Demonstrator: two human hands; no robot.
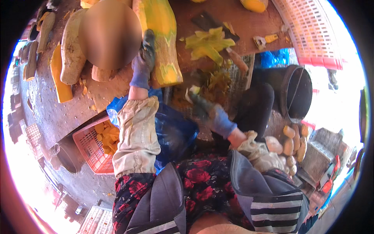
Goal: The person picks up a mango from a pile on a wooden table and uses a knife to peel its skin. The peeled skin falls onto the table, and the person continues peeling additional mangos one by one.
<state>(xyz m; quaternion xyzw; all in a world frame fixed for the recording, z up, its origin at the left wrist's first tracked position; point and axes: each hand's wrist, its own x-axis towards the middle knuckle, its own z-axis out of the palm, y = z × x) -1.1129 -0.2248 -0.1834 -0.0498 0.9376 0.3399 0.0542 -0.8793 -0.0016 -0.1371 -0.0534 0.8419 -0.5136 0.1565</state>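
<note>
A large, partly peeled yellow squash (165,44) lies lengthwise on the wooden table (122,87), its near end at the table's edge. My left hand (143,60), in a dark-palmed blue work glove, presses against the squash's left side. My right hand (209,111), gloved alike, is lower right of the squash's near end, blurred, with its fingers curled around a small tool (190,93) that has a pale tip; its kind cannot be made out. Green-yellow peel strips (209,44) are heaped right of the squash. A round blur covers part of the table to the left.
Unpeeled squashes (73,46) lie at the left. A yellow-handled peeler (265,40) rests near a pink basket (315,32). A red basket (93,149) holds yellow chunks below the table. A black bucket (298,93) lies tipped at the right, near more squashes (287,146).
</note>
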